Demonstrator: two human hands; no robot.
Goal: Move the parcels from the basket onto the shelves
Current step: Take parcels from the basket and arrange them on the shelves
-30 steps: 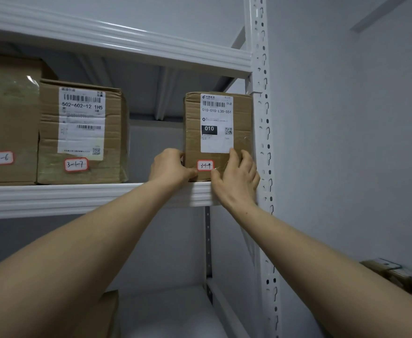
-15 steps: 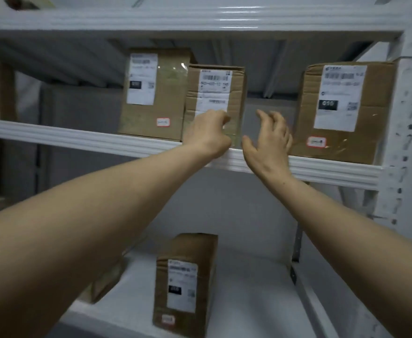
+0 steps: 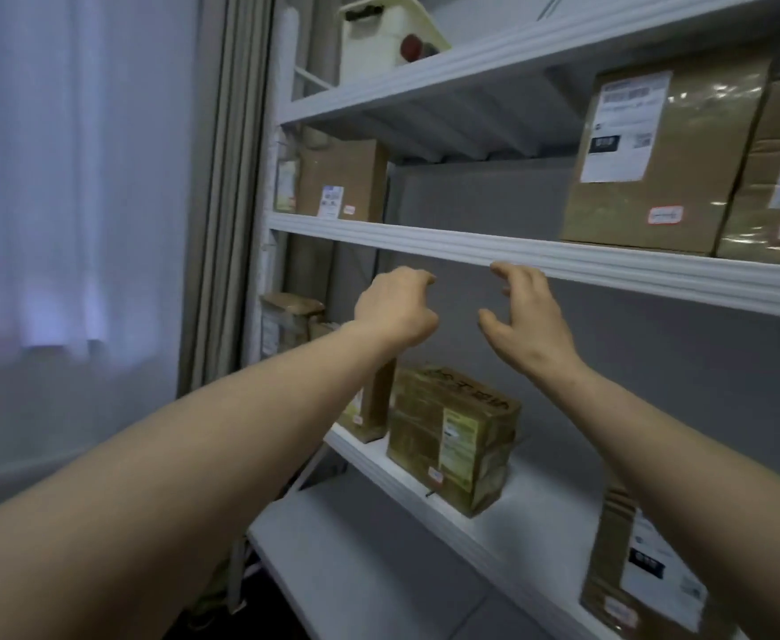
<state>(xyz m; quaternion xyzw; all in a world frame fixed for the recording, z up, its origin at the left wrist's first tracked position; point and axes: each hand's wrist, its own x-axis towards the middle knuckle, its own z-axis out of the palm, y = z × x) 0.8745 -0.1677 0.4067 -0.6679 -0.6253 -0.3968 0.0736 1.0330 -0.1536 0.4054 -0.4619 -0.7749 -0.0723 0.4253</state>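
Brown parcels (image 3: pixel 646 164) on white shelves (image 3: pixel 471 244).

Pale sheer curtain (image 3: pixel 69 177) at left, grey drape (image 3: pixel 229 187) beside it, cream plastic bin (image 3: pixel 381 36) high up.

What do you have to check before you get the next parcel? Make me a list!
1. Left hand empty: ok, it holds nothing.
2. Right hand empty: ok, its fingers are loosely curled around nothing.
3. Room on the middle shelf: ok, there is a bare gap between the small parcel and the big parcel.
4. Basket in sight: not ok, it is not in view.
5. More parcels waiting in it: cannot tell.
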